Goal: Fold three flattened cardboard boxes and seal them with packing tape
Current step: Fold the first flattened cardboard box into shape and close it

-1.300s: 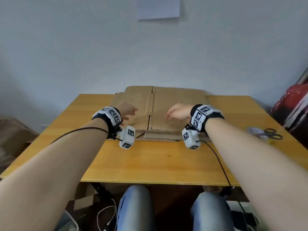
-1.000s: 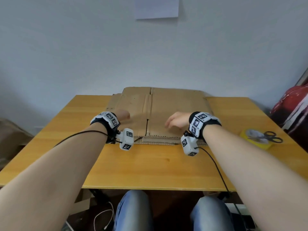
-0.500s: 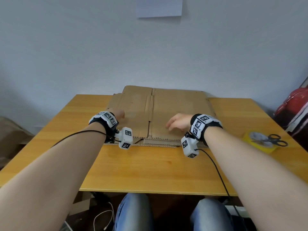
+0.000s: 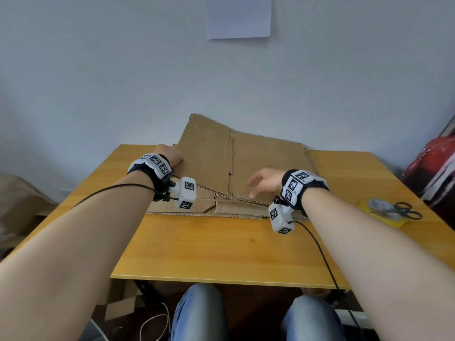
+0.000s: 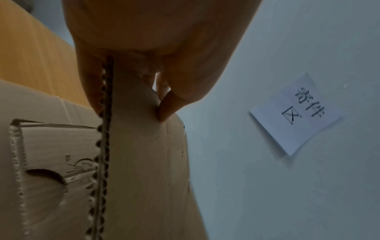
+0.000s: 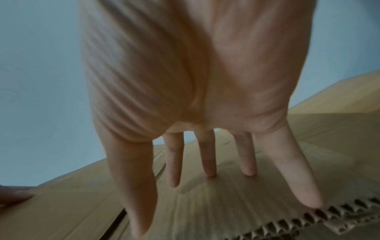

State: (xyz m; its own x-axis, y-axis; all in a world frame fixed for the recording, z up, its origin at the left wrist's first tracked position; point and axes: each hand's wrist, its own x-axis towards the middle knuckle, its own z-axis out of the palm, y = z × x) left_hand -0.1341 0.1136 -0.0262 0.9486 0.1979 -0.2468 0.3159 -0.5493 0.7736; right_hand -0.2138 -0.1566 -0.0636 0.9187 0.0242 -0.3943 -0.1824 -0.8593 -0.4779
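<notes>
A stack of flattened brown cardboard boxes (image 4: 236, 210) lies on the wooden table (image 4: 221, 252). The top flattened box (image 4: 246, 163) is tilted, its left side raised off the stack. My left hand (image 4: 172, 157) pinches the left edge of that top box (image 5: 141, 154), thumb on one face and fingers on the other. My right hand (image 4: 264, 182) rests with spread, straight fingers (image 6: 207, 160) pressing down on the box's near right part (image 6: 205, 203). A yellow roll of packing tape (image 4: 380, 212) lies at the table's right side.
Black scissors (image 4: 401, 211) lie on top of the tape roll. A white paper sheet (image 4: 238, 17) hangs on the wall behind the table. A red bag (image 4: 433, 166) stands at the right. Cables and cardboard scraps lie on the floor by my knees.
My left hand slid to the top box's left edge, took hold of it and lifted it, so the box now tilts up on the left. My right hand stays pressed on it.
</notes>
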